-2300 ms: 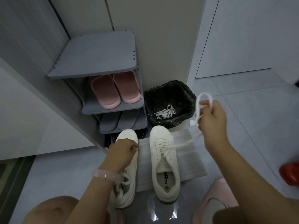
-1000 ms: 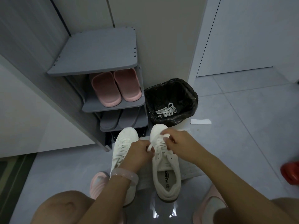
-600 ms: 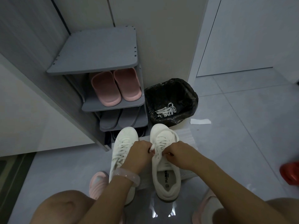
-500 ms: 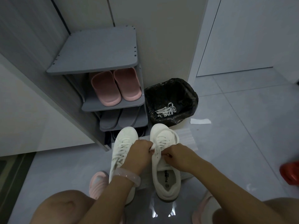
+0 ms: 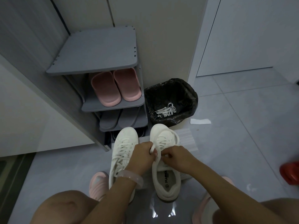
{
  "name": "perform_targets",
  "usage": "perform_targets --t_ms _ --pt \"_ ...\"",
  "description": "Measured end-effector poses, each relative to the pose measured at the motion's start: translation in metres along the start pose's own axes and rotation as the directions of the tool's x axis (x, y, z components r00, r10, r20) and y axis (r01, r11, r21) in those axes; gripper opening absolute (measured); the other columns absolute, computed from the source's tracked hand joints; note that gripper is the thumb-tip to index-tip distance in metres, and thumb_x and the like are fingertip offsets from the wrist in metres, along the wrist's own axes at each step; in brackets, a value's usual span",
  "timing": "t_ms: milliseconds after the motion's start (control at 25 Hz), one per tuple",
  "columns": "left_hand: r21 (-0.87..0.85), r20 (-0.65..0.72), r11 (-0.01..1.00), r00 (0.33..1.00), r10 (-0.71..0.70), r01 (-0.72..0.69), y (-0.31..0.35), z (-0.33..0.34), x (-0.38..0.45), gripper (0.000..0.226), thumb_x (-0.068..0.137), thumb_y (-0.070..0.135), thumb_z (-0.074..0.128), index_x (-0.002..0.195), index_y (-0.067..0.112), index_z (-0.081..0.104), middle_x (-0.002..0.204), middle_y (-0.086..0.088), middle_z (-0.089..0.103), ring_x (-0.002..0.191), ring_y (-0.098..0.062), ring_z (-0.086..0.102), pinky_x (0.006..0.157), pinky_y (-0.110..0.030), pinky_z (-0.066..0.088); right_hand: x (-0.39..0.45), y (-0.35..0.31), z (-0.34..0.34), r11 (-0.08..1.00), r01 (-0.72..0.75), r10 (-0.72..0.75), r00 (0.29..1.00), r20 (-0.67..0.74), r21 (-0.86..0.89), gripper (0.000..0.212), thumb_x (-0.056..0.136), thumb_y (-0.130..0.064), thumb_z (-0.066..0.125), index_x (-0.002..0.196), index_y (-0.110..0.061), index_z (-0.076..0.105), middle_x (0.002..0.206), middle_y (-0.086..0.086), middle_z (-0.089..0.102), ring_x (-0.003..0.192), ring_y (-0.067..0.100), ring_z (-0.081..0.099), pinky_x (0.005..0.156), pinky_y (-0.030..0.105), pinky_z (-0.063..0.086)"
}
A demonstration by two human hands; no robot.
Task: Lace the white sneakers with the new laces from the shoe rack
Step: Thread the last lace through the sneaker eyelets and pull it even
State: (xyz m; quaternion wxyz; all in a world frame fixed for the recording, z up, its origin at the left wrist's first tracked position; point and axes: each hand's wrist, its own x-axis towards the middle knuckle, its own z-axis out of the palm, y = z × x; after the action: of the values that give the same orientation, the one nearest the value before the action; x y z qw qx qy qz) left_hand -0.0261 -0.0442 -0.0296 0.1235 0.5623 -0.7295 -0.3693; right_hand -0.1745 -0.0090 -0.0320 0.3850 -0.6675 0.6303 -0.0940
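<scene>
Grey tiled floor [image 5: 234, 143] beside shoe rack [image 5: 97, 50]: right sneaker [image 5: 166, 175] on white sheet, left hand [image 5: 142, 156] and right hand [image 5: 178, 157] pinching lace [image 5: 159, 143] at upper eyelets, probably tightening; left sneaker [image 5: 123, 146] alongside, laced.

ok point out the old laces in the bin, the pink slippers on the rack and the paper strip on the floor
old laces [image 5: 165, 110], head view, middle of the tangle
pink slippers [image 5: 106, 88], head view, left slipper's upper
paper strip [image 5: 200, 121], head view, its middle
</scene>
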Motion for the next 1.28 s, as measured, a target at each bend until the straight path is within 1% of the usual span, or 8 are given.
perform_targets --t_ms 240,480,640,800,920,1040,1120,1280 --pt "-0.207 0.026 0.966 0.987 -0.156 0.158 -0.004 0.001 -0.001 0.029 0.079 0.004 0.066 0.057 0.017 0.054 0.059 0.006 0.052 0.056 -0.002 0.047 0.05 -0.006 0.039 -0.001 -0.006 0.009 0.987 -0.072 0.088 0.99 -0.11 0.143 0.023 0.09 -0.026 0.055 0.108 -0.022 0.069 0.095 -0.007 0.062 0.082 0.003 0.048 0.058 0.005 0.03" --pt "-0.12 0.239 0.986 0.967 -0.084 0.115 0.002 -0.004 -0.007 0.031 0.078 0.01 0.066 0.101 0.014 0.046 0.086 0.005 0.054 0.077 -0.008 0.053 0.061 -0.012 0.041 0.0 -0.009 0.009 0.899 -0.252 0.266 0.964 0.01 0.359 0.014 0.091 -0.022 0.056 0.08 -0.023 0.064 0.074 -0.001 0.061 0.062 0.009 0.053 0.052 0.013 0.041" --pt "-0.165 0.218 0.95 0.949 -0.227 0.265 0.004 -0.004 -0.012 0.057 0.077 0.011 0.066 0.121 0.014 0.031 0.08 0.004 0.053 0.072 -0.006 0.052 0.062 -0.017 0.043 -0.001 -0.01 -0.009 0.632 -0.123 0.423 0.882 -0.207 0.765 0.031 0.092 0.0 0.047 0.067 -0.017 0.056 0.07 0.004 0.054 0.06 0.013 0.05 0.055 0.023 0.046" --pt "-0.143 0.243 0.942 0.933 -0.264 0.304 0.003 -0.006 -0.008 0.066 0.077 0.012 0.066 0.13 0.011 0.027 0.085 0.001 0.055 0.082 -0.013 0.054 0.074 -0.025 0.045 -0.01 0.016 -0.09 0.096 0.515 0.826 0.436 -0.357 0.852 0.029 0.093 0.002 0.035 0.075 -0.016 0.049 0.078 0.003 0.049 0.063 0.012 0.053 0.059 0.022 0.052" --pt "-0.107 0.289 0.948 0.922 -0.259 0.3 -0.001 -0.006 -0.005 0.067 0.077 0.015 0.067 0.131 0.013 0.027 0.095 -0.006 0.055 0.088 -0.018 0.056 0.081 -0.031 0.049 -0.02 0.018 -0.113 -0.135 0.597 0.819 0.516 -0.25 0.791 0.024 0.094 -0.001 0.026 0.084 -0.011 0.045 0.074 0.005 0.047 0.041 0.005 0.051 0.039 0.016 0.044" --pt "-0.105 0.29 0.967 0.938 -0.192 0.23 0.002 -0.005 -0.006 0.063 0.081 0.027 0.068 0.131 0.017 0.031 0.103 -0.003 0.054 0.095 -0.017 0.056 0.082 -0.028 0.047 -0.014 0.0 -0.089 0.495 0.08 0.53 0.761 -0.374 0.865 0.016 0.095 -0.011 0.04 0.086 -0.018 0.051 0.067 0.006 0.052 0.033 0.001 0.037 0.034 0.014 0.028" --pt "-0.11 0.131 0.987 0.986 -0.101 0.115 0.006 -0.005 -0.004 0.044 0.083 0.028 0.066 0.121 0.016 0.048 0.098 0.001 0.053 0.089 -0.013 0.054 0.078 -0.023 0.043 -0.011 -0.004 -0.066 0.957 -0.152 0.224 0.929 -0.295 0.246 0.01 0.091 -0.024 0.054 0.099 -0.023 0.059 0.085 0.004 0.062 0.061 0.003 0.056 0.054 0.016 0.04" --pt "0.004 0.022 1.0 0.999 0.027 -0.027 0.005 -0.006 -0.001 0.008 0.085 0.015 0.062 0.084 0.007 0.066 0.079 0.001 0.059 0.073 -0.006 0.052 0.063 -0.011 0.038 -0.011 -0.009 -0.023 0.942 -0.138 0.154 0.988 0.028 -0.305 0.026 0.087 -0.043 0.056 0.097 -0.019 0.053 0.099 0.002 0.055 0.091 0.02 0.053 0.07 0.027 0.037"
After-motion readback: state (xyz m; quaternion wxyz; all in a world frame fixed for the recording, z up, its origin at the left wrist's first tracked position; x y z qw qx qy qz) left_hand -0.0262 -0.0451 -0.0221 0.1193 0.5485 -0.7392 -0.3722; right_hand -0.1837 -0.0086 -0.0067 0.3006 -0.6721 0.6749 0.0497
